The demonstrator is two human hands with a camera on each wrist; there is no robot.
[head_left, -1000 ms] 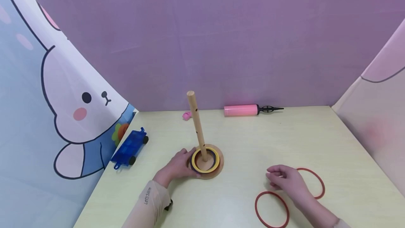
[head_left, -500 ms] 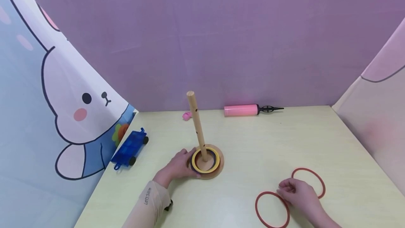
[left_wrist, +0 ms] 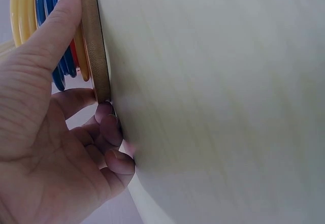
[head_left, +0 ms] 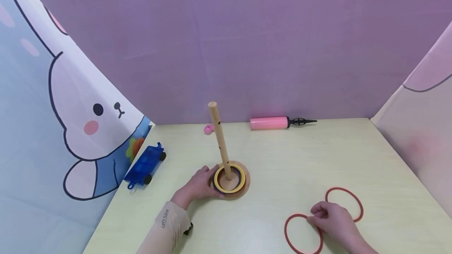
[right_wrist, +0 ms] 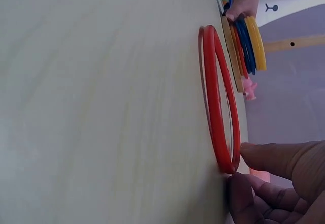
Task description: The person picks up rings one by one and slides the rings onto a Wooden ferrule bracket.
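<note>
A wooden ring toss stand [head_left: 219, 140] with an upright peg stands mid-table. Yellow rings [head_left: 242, 183] circle its peg on top of blue, red and orange ones, as the left wrist view shows. My left hand [head_left: 198, 184] grips the stand's round base [left_wrist: 99, 56] at its left edge, thumb on one side and fingers at the other. On the right, my right hand [head_left: 335, 220] pinches the edge of a red ring [head_left: 287, 232] between thumb and forefinger. That ring, also in the right wrist view, lies nearly flat. A second red ring [head_left: 361, 207] lies just behind the right hand, partly covered.
At the back edge lies a pink hand pump [head_left: 269, 123] with a black nozzle. A small pink object [head_left: 208, 129] sits behind the peg. Along the left table edge is a blue toy wagon [head_left: 145, 166]. Fabric walls [head_left: 247, 50] border the table.
My right hand has come down and to the right toward the near red ring, and its fingertips now pinch that ring's edge. The left hand and the stand have stayed put.
</note>
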